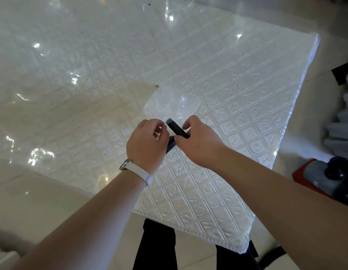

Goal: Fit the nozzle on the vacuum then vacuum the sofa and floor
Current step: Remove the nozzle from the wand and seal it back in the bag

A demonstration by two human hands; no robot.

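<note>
1. Head view, landmark: a large white embossed cushion (208, 78) under clear plastic film fills most of the frame. It lies on the pale glossy tiled floor (32, 207), and the person stands at its near edge.

2. Head view, the task's thing: a short dark cylindrical plastic nozzle (177, 128) is held above the near middle of the cushion, between both hands. Its visible long axis slants from a grey-capped end on the far-left to the near-right. A second dark stretch shows just below it, between the palms; I cannot tell if that is the same piece.

3. Head view, hands: the right hand (198, 141) grips the nozzle's near-right end, fingers over it and thumb beneath. The left hand (147, 143), with a white-strapped wristwatch (130, 166) at its wrist, has its fingers curled close beside the far-left end. Whether it actually grips the nozzle is hidden.

4. Head view, the target: the red-and-grey vacuum (317, 178), with dark rounded parts on top, sits on the floor just off the cushion's right edge, partly cut by the frame. It lies well apart from the nozzle.

5. Judgement: fitting is not yet done. The vacuum lies to the right of the hands, so the right hand is nearer. The nozzle's open end likely needs turning toward that side, but which end mates cannot be told.
</note>
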